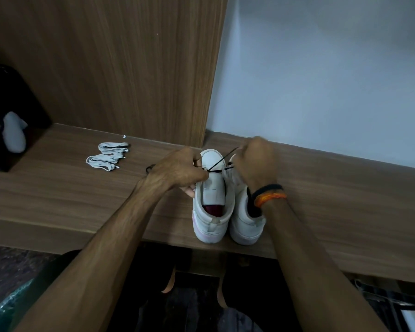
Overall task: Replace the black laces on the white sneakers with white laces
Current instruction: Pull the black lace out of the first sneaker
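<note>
I see two white sneakers side by side, heels toward me, on a wood-grain shelf (pixel 321 188). The left sneaker (pixel 212 200) has a smooth tongue and dark red lining. My left hand (pixel 175 170) curls around its side, pinching the thin black lace (pixel 219 162); my right hand (pixel 255 159), fisted, holds the taut end above the right sneaker (pixel 246 219). Two flat, folded white laces (pixel 108 155) lie well to the left. Braided black and orange bands (pixel 270 195) circle my right wrist.

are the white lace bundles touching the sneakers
Apart. The head view shows bare wooden shelf between the two white lace bundles and the left sneaker, with the left hand in that stretch.
</note>
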